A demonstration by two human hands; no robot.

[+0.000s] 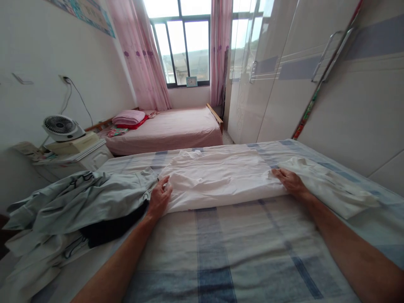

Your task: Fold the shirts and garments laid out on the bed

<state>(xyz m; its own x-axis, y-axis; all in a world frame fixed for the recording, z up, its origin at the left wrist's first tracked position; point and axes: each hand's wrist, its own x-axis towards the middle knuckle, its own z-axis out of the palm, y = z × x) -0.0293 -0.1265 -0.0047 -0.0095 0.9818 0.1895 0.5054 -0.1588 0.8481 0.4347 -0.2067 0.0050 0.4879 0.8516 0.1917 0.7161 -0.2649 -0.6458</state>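
Surface: a bed [221,252] covered with a blue-and-white checked sheet fills the lower half of the view, its cloth lying fairly flat with soft creases.
White garment: a white shirt [217,179] lies spread across the bed at 12 o'clock from the person, folded into a long band that runs left to right, with one sleeve trailing off toward 3 o'clock.
Left hand: the left hand [159,198] rests at the shirt's left end, fingers curled and pinching the edge of the fabric.
Right hand: the right hand [290,181] lies flat and spread open on the shirt's right end, pressing it to the bed, gripping nothing.
Clothes pile: a heap of grey-green clothing [78,202] with a dark piece under it sits at 9 o'clock, touching the shirt's left end.
Nightstand: a white nightstand [83,160] at 10 o'clock carries a small white fan [61,127] on a flat box.
Far bed: a second bed [170,128] in pink sheets stands at 12 o'clock under the window [184,42], with folded pink bedding [128,118] at its head.
Curtains: pink curtains [142,54] hang at either side of the window.
Wardrobe: a glossy white wardrobe [315,84] with long metal handles lines the wall from 1 to 3 o'clock.
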